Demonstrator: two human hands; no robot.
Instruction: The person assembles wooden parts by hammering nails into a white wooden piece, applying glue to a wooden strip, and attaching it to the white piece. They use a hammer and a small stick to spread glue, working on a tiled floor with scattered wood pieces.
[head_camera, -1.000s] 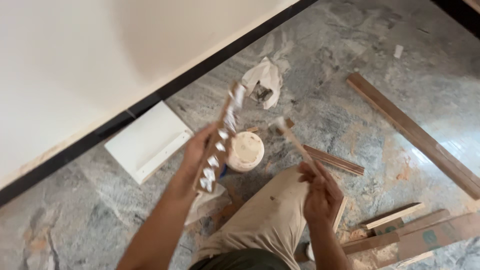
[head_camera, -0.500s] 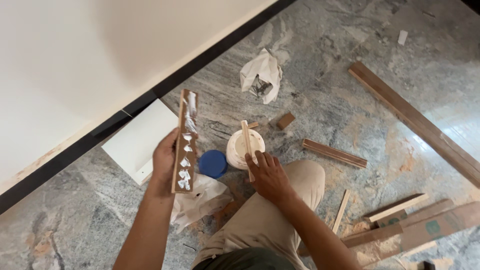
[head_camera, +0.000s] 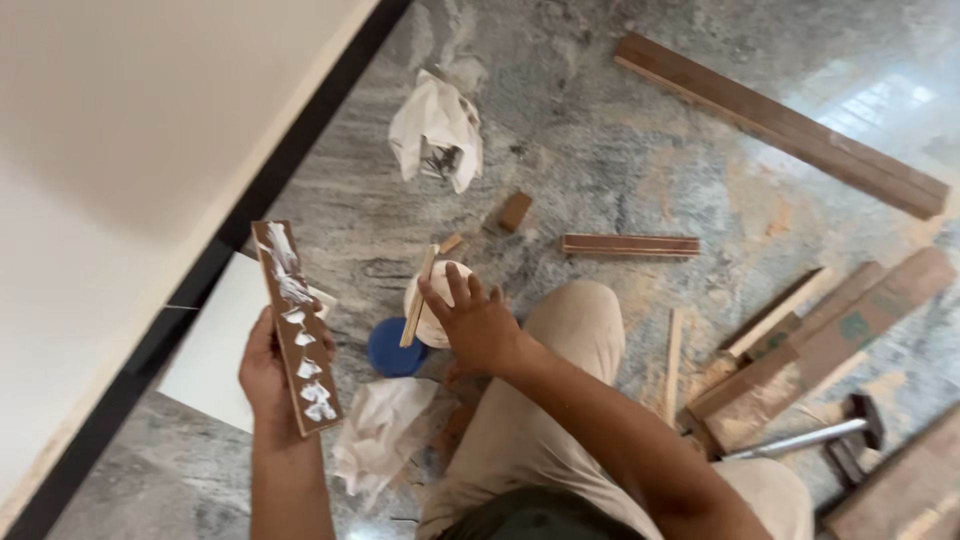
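Fingers of right hand (head_camera: 478, 322) pinch a thin stick (head_camera: 418, 297) (tilted); left hand (head_camera: 268, 375) grips a glue-dabbed strip (head_camera: 296, 328).

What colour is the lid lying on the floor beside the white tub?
The lid is blue, seen in the head view.

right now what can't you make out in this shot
Head view only:
- Tub: contents hidden by the right hand and stick.
- Left hand: palm hidden behind the glue-dabbed strip.
- White bag: dark contents too small to identify.
- Hammer: head partly cut off behind boards.
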